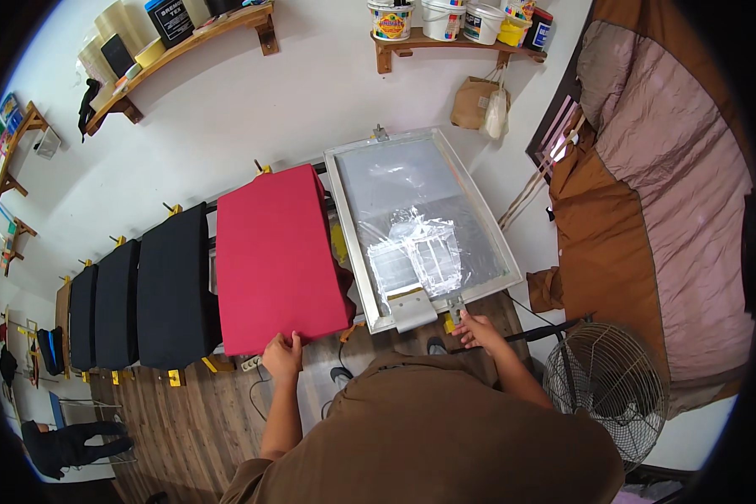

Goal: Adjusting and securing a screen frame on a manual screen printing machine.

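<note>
My left hand is at the near edge of a red fabric stretched over a platen, fingers pinched on that edge. My right hand grips a metal clamp with a yellow part, at the near side of a silver-framed screen. Shiny clear film or tape covers part of the screen, and a grey metal piece sits over its near edge, left of the clamp.
Black fabric-covered platens continue leftward. A standing fan is at my right, beside brown and pink hanging fabric. Shelves hold tubs and rolls along the wall. Dark clothing lies on a rack at lower left. A cable runs on the floor.
</note>
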Motion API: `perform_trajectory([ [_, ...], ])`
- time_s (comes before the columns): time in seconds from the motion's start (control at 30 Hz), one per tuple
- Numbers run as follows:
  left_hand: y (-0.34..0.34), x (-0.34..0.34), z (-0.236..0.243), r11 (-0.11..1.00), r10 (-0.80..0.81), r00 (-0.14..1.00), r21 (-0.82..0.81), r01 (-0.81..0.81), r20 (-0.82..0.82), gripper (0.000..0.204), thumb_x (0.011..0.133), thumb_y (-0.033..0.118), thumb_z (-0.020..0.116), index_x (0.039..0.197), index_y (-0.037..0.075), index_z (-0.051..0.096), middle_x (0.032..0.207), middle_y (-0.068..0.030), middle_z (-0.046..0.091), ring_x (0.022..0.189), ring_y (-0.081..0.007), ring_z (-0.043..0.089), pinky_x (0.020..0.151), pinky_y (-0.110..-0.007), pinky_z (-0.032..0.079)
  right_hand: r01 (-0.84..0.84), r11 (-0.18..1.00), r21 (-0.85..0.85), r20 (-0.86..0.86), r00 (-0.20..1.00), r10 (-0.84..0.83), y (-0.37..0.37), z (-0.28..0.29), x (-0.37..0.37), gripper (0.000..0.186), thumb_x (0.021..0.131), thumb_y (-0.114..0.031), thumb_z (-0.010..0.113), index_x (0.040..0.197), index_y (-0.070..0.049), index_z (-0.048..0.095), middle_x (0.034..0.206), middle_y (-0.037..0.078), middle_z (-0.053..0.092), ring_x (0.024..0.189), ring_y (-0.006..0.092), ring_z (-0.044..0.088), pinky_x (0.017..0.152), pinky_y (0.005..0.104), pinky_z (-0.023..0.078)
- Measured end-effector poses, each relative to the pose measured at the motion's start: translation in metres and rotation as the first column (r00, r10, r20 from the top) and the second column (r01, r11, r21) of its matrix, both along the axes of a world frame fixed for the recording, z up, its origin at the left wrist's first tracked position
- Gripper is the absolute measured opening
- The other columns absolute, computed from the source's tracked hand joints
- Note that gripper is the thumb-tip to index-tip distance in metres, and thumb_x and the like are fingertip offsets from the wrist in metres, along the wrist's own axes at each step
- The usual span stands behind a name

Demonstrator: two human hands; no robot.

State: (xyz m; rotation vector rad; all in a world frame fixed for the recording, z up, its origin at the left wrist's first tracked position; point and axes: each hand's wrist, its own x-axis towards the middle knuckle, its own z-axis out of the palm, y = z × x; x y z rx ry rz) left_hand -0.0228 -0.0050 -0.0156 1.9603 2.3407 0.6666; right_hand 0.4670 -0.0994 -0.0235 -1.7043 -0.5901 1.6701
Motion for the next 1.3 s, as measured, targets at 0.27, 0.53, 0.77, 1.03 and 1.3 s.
perform_trajectory([
  [0.27,-0.002,-0.007,-0.005,1.000,0.007,0.999,-0.024,-0.006,0.045,0.041,0.085,0.044,0.072,0.067,0.008,0.063,0.066,-0.0149,0.066,0.065,-0.0379,0.067,0.060,-0.048,0.051,-0.154,0.911,0.383,0.860,0.420,-0.290,0.002,0.035,-0.025,0.050,0.071,-0.035,0.092,0.098,-0.005,0.061,0.082,0.009,0.064,0.076,0.0287,0.062,0.068,0.0401,0.051],
  [0.53,0.000,-0.003,0.007,0.996,-0.053,0.986,-0.064,0.064,0.155,0.043,0.085,0.044,0.075,0.068,0.007,0.063,0.062,-0.0138,0.064,0.060,-0.0353,0.065,0.056,-0.045,0.049,-0.753,0.611,0.245,0.962,0.268,-0.056,0.031,0.081,-0.104,0.070,0.067,-0.021,0.086,0.130,-0.013,0.058,0.135,0.009,0.054,0.127,0.0305,0.050,0.103,0.0450,0.041],
  [0.77,-0.012,-0.001,0.030,0.956,-0.215,0.904,-0.109,0.272,0.369,0.041,0.084,0.038,0.081,0.069,0.004,0.062,0.057,-0.0095,0.058,0.051,-0.0208,0.057,0.053,-0.035,0.045,-0.884,0.461,0.075,0.985,0.138,0.104,0.063,0.060,-0.090,0.063,0.071,-0.009,0.075,0.132,-0.014,0.061,0.135,0.007,0.058,0.127,0.0272,0.051,0.102,0.0429,0.040],
  [1.03,0.004,0.088,0.088,0.768,-0.500,0.719,-0.137,0.626,0.482,0.048,0.079,0.047,0.085,0.096,0.006,0.067,0.074,-0.0082,0.064,0.067,-0.0234,0.064,0.061,-0.036,0.048,-0.911,0.411,0.023,0.972,0.117,0.205,0.131,0.078,-0.084,0.040,0.073,-0.012,0.069,0.113,-0.010,0.068,0.111,0.012,0.069,0.106,0.0337,0.065,0.086,0.0468,0.054],
  [1.3,0.083,0.209,0.108,0.662,-0.700,0.702,-0.246,0.708,0.134,0.077,0.070,0.045,0.087,0.131,0.008,0.057,0.123,-0.0130,0.061,0.120,-0.0343,0.055,0.097,-0.048,0.044,-0.980,0.200,0.013,0.885,0.105,0.453,0.210,0.084,-0.070,0.027,0.074,-0.017,0.071,0.097,-0.005,0.070,0.092,0.020,0.072,0.093,0.0399,0.070,0.082,0.0508,0.056],
])
